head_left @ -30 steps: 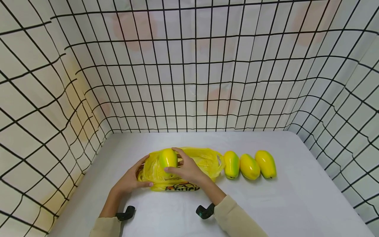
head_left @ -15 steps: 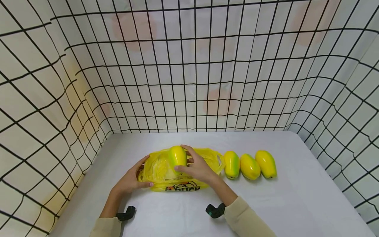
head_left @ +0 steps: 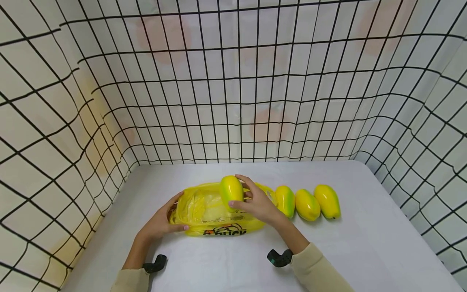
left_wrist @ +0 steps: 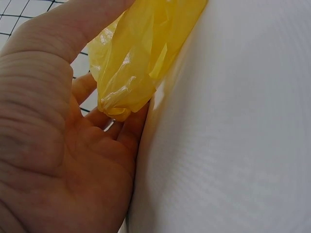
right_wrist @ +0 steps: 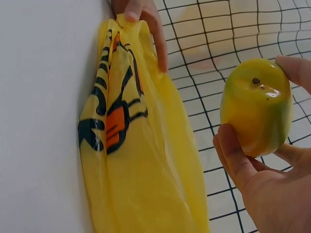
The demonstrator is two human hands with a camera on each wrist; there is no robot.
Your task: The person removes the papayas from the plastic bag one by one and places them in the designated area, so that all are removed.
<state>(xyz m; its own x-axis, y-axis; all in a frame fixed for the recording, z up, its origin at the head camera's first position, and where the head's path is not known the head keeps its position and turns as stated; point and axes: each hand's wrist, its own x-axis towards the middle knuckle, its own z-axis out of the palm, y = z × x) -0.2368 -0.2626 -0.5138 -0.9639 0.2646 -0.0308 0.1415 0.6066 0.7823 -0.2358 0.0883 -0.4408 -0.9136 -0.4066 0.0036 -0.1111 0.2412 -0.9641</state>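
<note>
A yellow-green mango (head_left: 230, 188) is held in my right hand (head_left: 260, 204), above the opening of a yellow plastic bag (head_left: 197, 230). In the right wrist view, thumb and fingers grip the mango (right_wrist: 257, 109) from its sides, clear of the bag. My left hand (head_left: 160, 221) holds the bag's left end, thumb in front and fingers behind. The left wrist view shows the bag's gathered end (left_wrist: 129, 73) between that thumb and the fingers. Dark lettering and a drawing mark the bag's front. The bag lies on its long side on the table.
Three more mangoes lie in a row right of the bag: one (head_left: 285, 201) touching or close to it, a second (head_left: 307, 205), and a third (head_left: 327, 201). The white table (head_left: 365, 251) is enclosed by black wire mesh (head_left: 240, 103) at the back and sides.
My right hand has moved right and slightly up with the mango, from the left part of the bag's opening to above its middle. The left hand stays at the bag's left end.
</note>
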